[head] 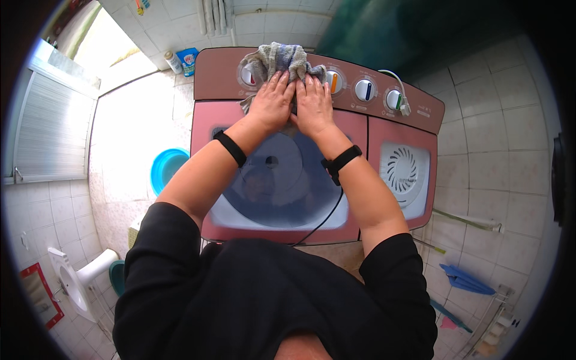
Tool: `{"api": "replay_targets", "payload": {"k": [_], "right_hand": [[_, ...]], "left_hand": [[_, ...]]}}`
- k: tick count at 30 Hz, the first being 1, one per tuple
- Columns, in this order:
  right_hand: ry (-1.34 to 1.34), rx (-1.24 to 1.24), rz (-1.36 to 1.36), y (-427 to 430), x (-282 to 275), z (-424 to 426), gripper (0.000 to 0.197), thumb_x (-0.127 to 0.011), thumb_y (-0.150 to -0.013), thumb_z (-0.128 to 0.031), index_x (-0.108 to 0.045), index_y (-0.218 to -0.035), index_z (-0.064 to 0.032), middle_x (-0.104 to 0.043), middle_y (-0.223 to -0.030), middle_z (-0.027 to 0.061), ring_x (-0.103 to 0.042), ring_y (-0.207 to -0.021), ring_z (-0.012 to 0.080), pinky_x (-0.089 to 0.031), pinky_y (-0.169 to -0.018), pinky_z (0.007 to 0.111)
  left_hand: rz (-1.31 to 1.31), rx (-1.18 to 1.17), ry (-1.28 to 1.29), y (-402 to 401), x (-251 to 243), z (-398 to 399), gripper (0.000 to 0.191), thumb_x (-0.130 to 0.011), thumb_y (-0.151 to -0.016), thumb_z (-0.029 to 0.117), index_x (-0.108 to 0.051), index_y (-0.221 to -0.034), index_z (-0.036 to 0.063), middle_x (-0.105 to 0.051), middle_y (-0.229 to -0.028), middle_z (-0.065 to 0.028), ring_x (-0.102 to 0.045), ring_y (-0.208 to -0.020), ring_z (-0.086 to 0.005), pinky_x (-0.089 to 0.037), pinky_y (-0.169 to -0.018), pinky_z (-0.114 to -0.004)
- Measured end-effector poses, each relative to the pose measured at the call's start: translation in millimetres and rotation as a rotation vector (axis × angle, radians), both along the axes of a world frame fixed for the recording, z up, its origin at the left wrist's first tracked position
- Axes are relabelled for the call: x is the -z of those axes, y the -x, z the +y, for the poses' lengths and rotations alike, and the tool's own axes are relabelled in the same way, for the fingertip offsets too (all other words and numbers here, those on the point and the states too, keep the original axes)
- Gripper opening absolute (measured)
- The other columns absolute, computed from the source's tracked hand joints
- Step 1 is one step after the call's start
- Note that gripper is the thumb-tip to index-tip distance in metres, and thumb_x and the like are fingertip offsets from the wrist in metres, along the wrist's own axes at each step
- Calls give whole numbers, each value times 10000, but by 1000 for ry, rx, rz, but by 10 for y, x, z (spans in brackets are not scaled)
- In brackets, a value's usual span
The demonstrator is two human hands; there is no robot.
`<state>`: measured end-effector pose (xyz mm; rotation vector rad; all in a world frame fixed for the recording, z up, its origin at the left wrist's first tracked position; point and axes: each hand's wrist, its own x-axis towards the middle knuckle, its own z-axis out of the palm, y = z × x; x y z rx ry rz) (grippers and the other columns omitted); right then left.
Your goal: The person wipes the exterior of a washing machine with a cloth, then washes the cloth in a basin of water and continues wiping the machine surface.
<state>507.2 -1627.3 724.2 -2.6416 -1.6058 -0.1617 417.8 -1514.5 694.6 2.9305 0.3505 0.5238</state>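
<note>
Both of my hands press side by side on a damp-looking grey cloth (281, 58), bunched over the control panel (220, 74) of a pink twin-tub washing machine. My left hand (272, 101) has its fingers on the cloth, beside a partly covered white knob (248, 74). My right hand (314, 105) lies against it, fingertips at the cloth's right part, close to a knob with an orange grip (334, 82). Below my wrists is the see-through wash-tub lid (279, 193). A corner of the cloth hangs below the panel, partly hidden by my left hand.
Further right are a blue-marked knob (366, 90), a green-marked knob (394, 99) and a white plug (405, 109) on its cord. The spin-tub lid (402, 173) lies right. Left stand a blue basin (168, 168), a detergent bag (187, 62) and a bottle (173, 62).
</note>
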Motion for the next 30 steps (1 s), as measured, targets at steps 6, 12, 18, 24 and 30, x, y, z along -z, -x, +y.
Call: {"api": "replay_targets", "payload": {"k": [6,12,18,24,30], "right_hand": [[-66,6,-27,-210,-19,133,677,-700,-739,-322,-438,-1297,-41,-385,-1431,126,-319,-1358,280,-161,-1137,499],[-117,-62,59,-98,-51,-35,649,-626,-775,-253,-413,-1341,-17,-388,-1412,181,-320,-1355,305,-193,-1137,453],[-192,123,-66,-590,-138,-193,595,-571,-836,-196,-379,-1360,12,-342,-1449,204,-308,-1365,320,-209,-1137,448],[-155,185,-11,-798,-100,-79,477,-479,-901,-178,-411,-1349,-28,-377,-1435,177,-366,-1335,279,-265,-1112,436],[-181,-31,-159,-538,134,-291,569,-544,-844,-161,-378,-1378,-57,-326,-1475,118,-302,-1373,259,-201,-1136,457]], "left_hand": [[94,-22,56,-256,-411,53,447,-494,-821,178,-474,-1241,28,-469,-1354,-185,-362,-1323,-304,-308,-1067,-410],[-18,50,-26,-143,-184,5,471,-516,-823,155,-465,-1261,-10,-493,-1314,-219,-434,-1257,-345,-303,-1090,-401],[15,133,119,-594,-321,-240,612,-553,-824,186,-370,-1382,15,-350,-1452,-209,-327,-1350,-354,-273,-1113,-407],[-1,46,15,-882,-309,-271,603,-495,-850,164,-329,-1411,18,-303,-1483,-195,-272,-1381,-339,-225,-1137,-395],[73,107,-45,-497,-165,-322,545,-482,-835,168,-412,-1339,-28,-381,-1422,-208,-315,-1356,-335,-251,-1118,-405]]}}
